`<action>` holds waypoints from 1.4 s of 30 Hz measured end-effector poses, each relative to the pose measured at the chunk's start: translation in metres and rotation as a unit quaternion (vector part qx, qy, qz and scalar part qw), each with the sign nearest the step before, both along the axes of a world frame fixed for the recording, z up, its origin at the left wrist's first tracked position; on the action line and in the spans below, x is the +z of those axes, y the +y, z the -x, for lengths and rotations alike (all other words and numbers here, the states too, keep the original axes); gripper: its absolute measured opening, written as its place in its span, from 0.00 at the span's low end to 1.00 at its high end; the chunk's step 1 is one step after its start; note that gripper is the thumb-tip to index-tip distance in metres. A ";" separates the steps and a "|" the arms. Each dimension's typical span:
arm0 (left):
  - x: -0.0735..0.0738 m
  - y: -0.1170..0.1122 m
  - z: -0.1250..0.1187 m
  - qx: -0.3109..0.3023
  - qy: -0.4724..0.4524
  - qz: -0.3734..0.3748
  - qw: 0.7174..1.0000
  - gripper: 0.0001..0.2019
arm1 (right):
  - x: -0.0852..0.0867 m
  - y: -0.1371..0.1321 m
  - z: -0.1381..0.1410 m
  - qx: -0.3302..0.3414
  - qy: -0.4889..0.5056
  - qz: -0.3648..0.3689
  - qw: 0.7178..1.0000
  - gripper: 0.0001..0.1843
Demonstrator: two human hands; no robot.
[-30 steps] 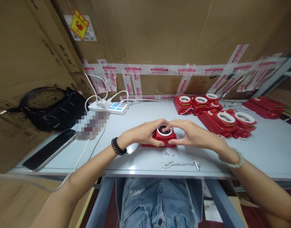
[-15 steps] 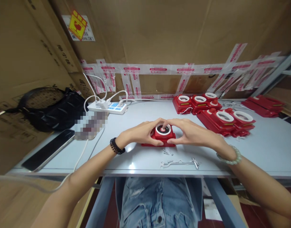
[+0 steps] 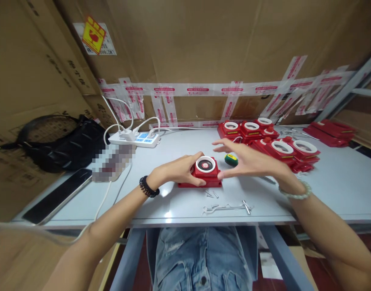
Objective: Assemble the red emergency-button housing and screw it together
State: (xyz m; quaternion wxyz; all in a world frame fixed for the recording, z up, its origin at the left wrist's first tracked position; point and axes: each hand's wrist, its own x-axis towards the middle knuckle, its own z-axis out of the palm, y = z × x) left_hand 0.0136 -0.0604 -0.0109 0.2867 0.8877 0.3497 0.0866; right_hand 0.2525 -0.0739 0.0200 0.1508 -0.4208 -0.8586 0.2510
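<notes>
1. A makeshift assembly workshop, by the look of it.
2. Centre: a red unit (image 3: 208, 176) on a table (image 3: 176, 145); matching units (image 3: 266, 146) bunched at right.
3. Around the centre: a screwdriver (image 3: 230, 160) and loose screws (image 3: 215, 194).
4. Top and left: big cartons (image 3: 185, 44), taped, with a fragile label (image 3: 93, 35).
5. Far right: a metal frame (image 3: 355, 82).
6. Left of centre: a power strip (image 3: 143, 140).

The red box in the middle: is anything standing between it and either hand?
Nothing visible for the left hand: it holds the red box. For the right hand, a green handle shows between its palm and the box's right side.
</notes>
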 end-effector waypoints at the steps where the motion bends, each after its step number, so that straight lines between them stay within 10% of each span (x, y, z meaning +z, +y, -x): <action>1: 0.000 0.000 0.000 0.001 -0.002 0.006 1.000 0.25 | 0.005 0.000 -0.006 -0.019 0.011 -0.010 1.000 0.44; 10: 0.001 -0.001 -0.001 0.013 0.000 0.038 0.999 0.26 | -0.006 0.012 -0.041 -0.121 -0.240 0.027 0.963 0.41; 16: 0.001 0.002 -0.002 0.016 0.000 0.033 0.999 0.25 | -0.025 0.022 -0.034 -0.113 -0.289 -0.020 0.950 0.20; 30: 0.000 0.002 -0.001 0.039 0.039 0.007 0.998 0.25 | 0.004 0.003 -0.020 -0.169 -0.186 -0.128 0.959 0.12; 42: -0.001 0.003 -0.001 0.041 0.043 -0.004 0.998 0.26 | -0.030 0.020 -0.008 -0.171 -0.282 -0.089 0.940 0.09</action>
